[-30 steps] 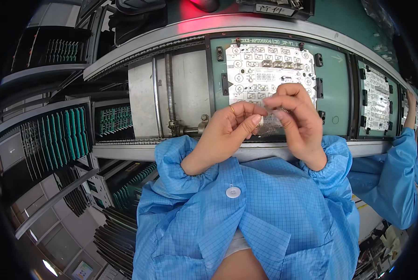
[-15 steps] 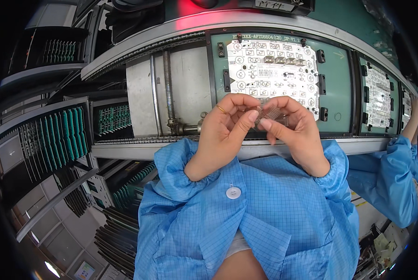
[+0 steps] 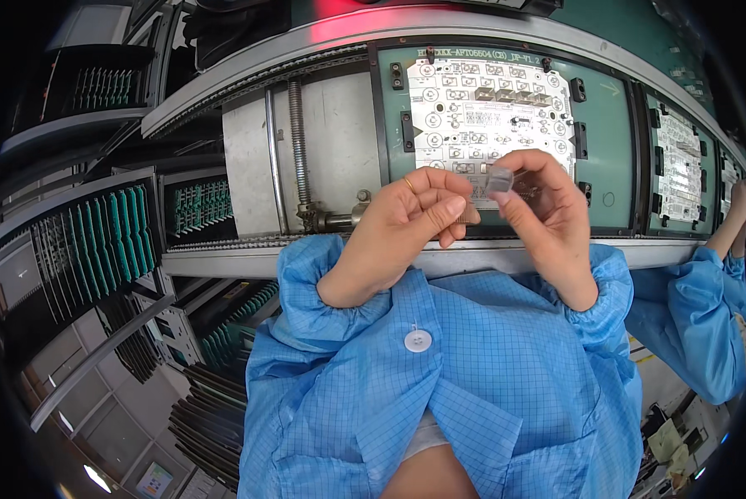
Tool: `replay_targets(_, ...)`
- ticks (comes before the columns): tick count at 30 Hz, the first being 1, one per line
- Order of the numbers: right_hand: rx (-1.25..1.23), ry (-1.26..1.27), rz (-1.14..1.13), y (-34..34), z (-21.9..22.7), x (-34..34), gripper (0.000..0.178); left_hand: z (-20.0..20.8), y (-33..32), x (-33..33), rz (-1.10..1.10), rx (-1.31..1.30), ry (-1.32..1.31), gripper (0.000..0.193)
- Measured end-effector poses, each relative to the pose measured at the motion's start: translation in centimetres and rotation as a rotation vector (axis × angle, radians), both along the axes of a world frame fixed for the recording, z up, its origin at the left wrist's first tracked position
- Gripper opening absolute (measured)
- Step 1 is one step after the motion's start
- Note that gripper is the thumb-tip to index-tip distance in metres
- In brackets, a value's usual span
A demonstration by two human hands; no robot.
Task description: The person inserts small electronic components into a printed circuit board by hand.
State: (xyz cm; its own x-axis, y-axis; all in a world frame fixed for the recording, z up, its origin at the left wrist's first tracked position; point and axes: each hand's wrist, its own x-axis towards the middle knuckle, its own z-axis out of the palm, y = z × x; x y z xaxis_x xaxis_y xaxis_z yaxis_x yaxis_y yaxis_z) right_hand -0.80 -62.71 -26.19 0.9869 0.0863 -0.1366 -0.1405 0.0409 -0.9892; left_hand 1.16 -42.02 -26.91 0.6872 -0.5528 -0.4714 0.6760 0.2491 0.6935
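Over the front edge of a white circuit board [image 3: 483, 140], my right hand [image 3: 552, 220] pinches a small translucent grey box-shaped component [image 3: 500, 181] between thumb and fingertips. To its left, my left hand [image 3: 394, 229] is closed on small ribbed metallic pieces [image 3: 468, 216], mostly hidden by the fingers; their exact kind is unclear. A few more small pieces seem to lie inside my right palm, too blurred to name. The white board lies in a green carrier [image 3: 604, 166] with black clamps along its sides. Several boxy components [image 3: 506, 95] stand in a row on its upper part.
Metal conveyor rails [image 3: 265, 264] run across in front of and behind the carrier. Another carrier with a white board [image 3: 681, 166] sits to the right, where a co-worker's blue sleeve [image 3: 697, 308] reaches in. Racks of green boards [image 3: 98, 241] stand at the left.
My hands have moved apart. The right one has lifted a boxy component up and slightly to the right, while the left stays closed near its former place.
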Motion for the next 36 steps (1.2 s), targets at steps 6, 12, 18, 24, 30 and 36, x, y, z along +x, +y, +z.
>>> replay_targets(6,0.010,0.012,-0.157,-6.0,-0.9,-0.4,0.030,0.8,0.0,-0.2,0.060,0.220,-0.333,0.033)
replay_targets(12,0.237,0.086,-0.239,-9.0,-1.8,-1.9,0.033,-0.2,-2.5,0.3,-0.051,0.480,-0.675,0.024)
replay_targets(18,0.253,0.042,-0.282,-10.0,-2.7,-2.4,0.031,-0.2,-7.3,1.8,-0.045,0.538,-0.915,0.026)
replay_targets(24,0.256,-0.028,-0.262,-12.3,-4.1,-3.2,0.034,-0.6,-10.0,2.2,-0.062,0.694,-1.099,0.026)
replay_targets(30,0.280,-0.050,-0.291,-12.8,-4.9,-3.4,0.034,-1.0,-11.0,2.7,-0.113,0.824,-1.329,0.026)
replay_targets(36,0.284,-0.056,-0.293,-12.8,-5.2,-3.5,0.035,-1.4,-11.5,3.0,-0.203,0.919,-1.400,0.027)
